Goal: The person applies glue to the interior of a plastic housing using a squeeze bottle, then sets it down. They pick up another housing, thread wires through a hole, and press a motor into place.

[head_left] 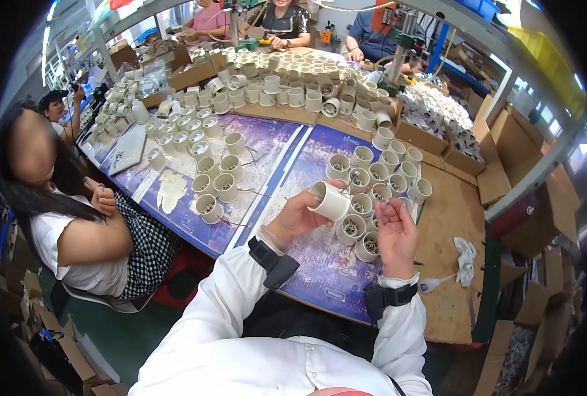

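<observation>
A cream-white plastic cylinder (330, 200), tilted on its side, is gripped by my left hand (296, 216) above the table. My right hand (397, 236) is raised just to the right of it, palm toward me, with fingertips drawn together. Whatever those fingertips pinch, if anything, is too small to make out. Behind and below my hands stand several similar open cups (351, 226) with small metal parts and wires inside. A second cluster of cups (226, 183), with thin wires trailing out, stands left of my left hand.
Many more cylinders (272, 86) crowd the table's far side. Cartons of small white and metal parts (432, 109) stand at the back right. A white cloth (465, 261) lies on the bare board at right. One person (82, 224) sits close on the left; others work across the table.
</observation>
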`<control>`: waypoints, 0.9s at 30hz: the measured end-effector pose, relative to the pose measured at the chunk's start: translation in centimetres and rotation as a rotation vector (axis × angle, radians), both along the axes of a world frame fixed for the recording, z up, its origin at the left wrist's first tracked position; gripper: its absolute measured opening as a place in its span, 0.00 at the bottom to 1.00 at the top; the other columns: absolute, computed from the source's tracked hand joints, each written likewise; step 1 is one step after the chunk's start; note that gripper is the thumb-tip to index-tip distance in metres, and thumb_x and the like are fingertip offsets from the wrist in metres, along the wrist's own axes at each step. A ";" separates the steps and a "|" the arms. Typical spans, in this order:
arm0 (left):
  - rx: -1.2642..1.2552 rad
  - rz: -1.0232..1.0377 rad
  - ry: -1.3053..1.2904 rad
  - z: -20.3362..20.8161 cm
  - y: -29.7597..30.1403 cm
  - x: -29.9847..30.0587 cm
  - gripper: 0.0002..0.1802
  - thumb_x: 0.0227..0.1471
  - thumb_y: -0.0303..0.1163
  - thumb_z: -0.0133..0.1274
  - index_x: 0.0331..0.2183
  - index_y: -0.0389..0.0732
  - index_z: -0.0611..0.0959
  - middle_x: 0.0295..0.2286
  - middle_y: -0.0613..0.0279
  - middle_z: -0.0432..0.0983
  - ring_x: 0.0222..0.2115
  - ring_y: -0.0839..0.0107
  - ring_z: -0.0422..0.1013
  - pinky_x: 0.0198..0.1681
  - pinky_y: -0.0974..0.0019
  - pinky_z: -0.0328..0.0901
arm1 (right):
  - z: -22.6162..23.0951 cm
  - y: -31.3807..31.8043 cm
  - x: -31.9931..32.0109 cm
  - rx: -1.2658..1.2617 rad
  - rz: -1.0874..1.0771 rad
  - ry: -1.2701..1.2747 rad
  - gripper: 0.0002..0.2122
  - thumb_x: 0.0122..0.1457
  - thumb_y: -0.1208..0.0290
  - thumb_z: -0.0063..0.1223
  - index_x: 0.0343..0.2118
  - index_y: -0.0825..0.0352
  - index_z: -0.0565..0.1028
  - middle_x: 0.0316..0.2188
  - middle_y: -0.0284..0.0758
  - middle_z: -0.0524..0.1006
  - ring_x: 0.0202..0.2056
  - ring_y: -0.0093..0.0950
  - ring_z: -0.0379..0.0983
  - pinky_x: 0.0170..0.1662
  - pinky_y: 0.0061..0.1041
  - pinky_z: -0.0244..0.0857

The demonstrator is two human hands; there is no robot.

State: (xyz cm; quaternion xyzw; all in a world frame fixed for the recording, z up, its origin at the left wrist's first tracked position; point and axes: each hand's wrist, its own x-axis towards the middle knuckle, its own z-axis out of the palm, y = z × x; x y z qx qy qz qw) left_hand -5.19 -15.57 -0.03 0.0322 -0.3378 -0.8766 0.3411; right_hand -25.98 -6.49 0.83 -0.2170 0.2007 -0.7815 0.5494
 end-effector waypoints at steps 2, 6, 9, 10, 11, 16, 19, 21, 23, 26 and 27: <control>-0.001 0.008 -0.013 0.1 -0.1 0.0 0.36 0.42 0.39 0.50 0.54 0.37 0.63 0.44 0.54 0.70 0.37 0.65 0.72 0.30 0.65 0.70 | 0.2 -0.3 0.0 0.008 -0.004 0.001 0.11 0.62 0.72 0.39 0.37 0.74 0.72 0.30 0.41 0.77 0.40 0.34 0.73 0.55 0.35 0.61; 0.008 -0.009 0.003 0.3 -0.1 0.0 0.34 0.44 0.38 0.50 0.53 0.37 0.65 0.45 0.54 0.70 0.37 0.66 0.71 0.31 0.66 0.69 | 0.1 -0.3 -0.1 0.029 -0.016 -0.010 0.11 0.62 0.72 0.39 0.37 0.74 0.72 0.30 0.40 0.76 0.39 0.33 0.73 0.55 0.34 0.61; 0.014 -0.026 0.021 0.2 -0.4 0.0 0.32 0.44 0.37 0.50 0.53 0.38 0.66 0.45 0.54 0.70 0.37 0.67 0.71 0.32 0.67 0.69 | 0.1 -0.6 -0.4 -0.029 0.029 -0.022 0.10 0.62 0.72 0.39 0.37 0.72 0.73 0.31 0.40 0.76 0.39 0.33 0.72 0.54 0.34 0.62; 0.006 -0.027 0.029 0.2 -0.5 0.1 0.32 0.44 0.37 0.50 0.53 0.38 0.66 0.45 0.54 0.70 0.37 0.67 0.71 0.32 0.67 0.69 | 0.1 -0.7 -0.4 -0.022 0.029 -0.023 0.10 0.62 0.72 0.39 0.37 0.72 0.73 0.31 0.40 0.76 0.39 0.33 0.72 0.54 0.34 0.62; -0.001 -0.027 0.036 0.1 -0.6 0.2 0.32 0.44 0.37 0.50 0.53 0.37 0.66 0.46 0.53 0.70 0.37 0.67 0.71 0.32 0.67 0.69 | 0.2 -0.7 -0.5 -0.033 0.034 -0.024 0.10 0.62 0.72 0.39 0.37 0.72 0.73 0.31 0.40 0.76 0.40 0.32 0.72 0.54 0.34 0.62; 0.023 -0.001 -0.007 0.0 -0.1 0.2 0.35 0.43 0.38 0.49 0.54 0.36 0.64 0.44 0.53 0.70 0.36 0.64 0.73 0.30 0.65 0.71 | 0.1 -0.2 -1.0 -0.029 0.010 -0.036 0.10 0.62 0.71 0.40 0.37 0.70 0.73 0.32 0.39 0.76 0.41 0.32 0.72 0.54 0.34 0.61; 0.026 -0.010 -0.009 -0.1 -0.1 -0.3 0.36 0.42 0.38 0.49 0.54 0.35 0.63 0.44 0.53 0.70 0.36 0.64 0.73 0.30 0.65 0.71 | -0.4 -0.4 -1.6 -0.008 -0.008 -0.058 0.10 0.62 0.71 0.40 0.38 0.69 0.73 0.33 0.39 0.76 0.42 0.32 0.71 0.54 0.34 0.60; -0.010 -0.017 -0.003 -0.1 -0.7 -0.3 0.35 0.43 0.39 0.49 0.53 0.36 0.64 0.45 0.53 0.70 0.37 0.65 0.72 0.31 0.66 0.70 | -0.8 -0.4 -2.1 0.007 -0.018 -0.095 0.10 0.62 0.71 0.40 0.38 0.69 0.73 0.34 0.39 0.76 0.43 0.32 0.70 0.55 0.34 0.59; -0.023 -0.062 0.009 -0.5 -0.6 -0.1 0.35 0.43 0.40 0.49 0.53 0.36 0.66 0.46 0.53 0.70 0.38 0.66 0.71 0.32 0.67 0.70 | -1.5 -1.1 -2.4 -0.078 0.037 -0.084 0.10 0.61 0.70 0.41 0.39 0.70 0.73 0.36 0.40 0.76 0.44 0.33 0.70 0.56 0.35 0.58; -0.047 0.001 0.011 -0.3 -1.0 0.2 0.35 0.43 0.40 0.49 0.53 0.36 0.65 0.46 0.53 0.70 0.39 0.66 0.71 0.32 0.67 0.70 | -1.6 -2.0 -1.6 0.001 0.014 -0.084 0.10 0.61 0.70 0.41 0.39 0.69 0.73 0.36 0.40 0.76 0.44 0.33 0.70 0.56 0.35 0.57; -0.045 -0.010 0.009 -0.4 -0.9 -0.1 0.35 0.43 0.40 0.49 0.53 0.36 0.65 0.46 0.54 0.70 0.39 0.66 0.71 0.32 0.67 0.70 | -1.6 -1.6 -1.9 0.005 0.004 -0.085 0.10 0.61 0.70 0.41 0.39 0.69 0.73 0.36 0.40 0.76 0.44 0.33 0.70 0.56 0.35 0.57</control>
